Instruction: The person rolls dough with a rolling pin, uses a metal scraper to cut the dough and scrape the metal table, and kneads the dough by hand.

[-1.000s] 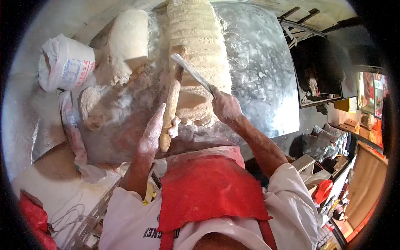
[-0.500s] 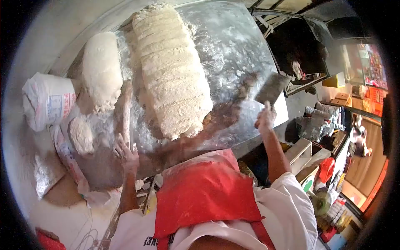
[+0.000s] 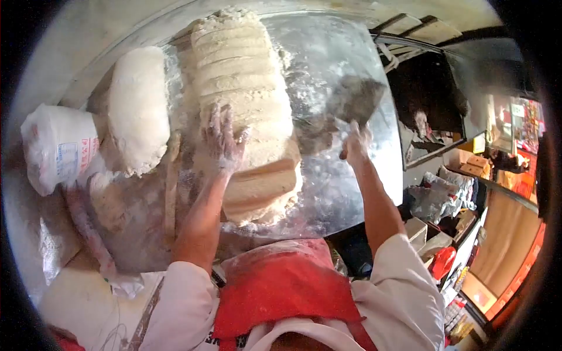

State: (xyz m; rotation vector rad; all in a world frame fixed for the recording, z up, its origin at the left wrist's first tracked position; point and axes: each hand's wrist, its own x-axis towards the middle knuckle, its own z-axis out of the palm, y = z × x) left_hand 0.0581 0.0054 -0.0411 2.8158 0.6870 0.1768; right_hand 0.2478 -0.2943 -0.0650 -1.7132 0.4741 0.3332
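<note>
A long slab of pale dough (image 3: pixel 243 73) lies on the metal worktop, with cross-wise lines along its top and a smoother cut-looking band at its near end. My left hand (image 3: pixel 225 137) rests on the slab's left side, fingers spread, dusted with flour. To the right of the slab, my right hand (image 3: pixel 358 145) is closed round the handle of a broad, flat dough scraper (image 3: pixel 358 98), whose blade is blurred and held apart from the dough. A floured rolling pin (image 3: pixel 172 190) lies left of the slab, partly behind my left forearm.
A smooth dough loaf (image 3: pixel 139 108) lies at the left, with a smaller dough lump (image 3: pixel 108 202) nearer me. A white printed bag (image 3: pixel 61 149) stands at the worktop's left edge. Shelves with boxes (image 3: pixel 468 162) and plastic bags (image 3: pixel 436 196) are at the right.
My left hand has moved from the rolling pin's near end up onto the slab. My right hand has shifted left and away from me with the scraper. The slab's near end looks different.
</note>
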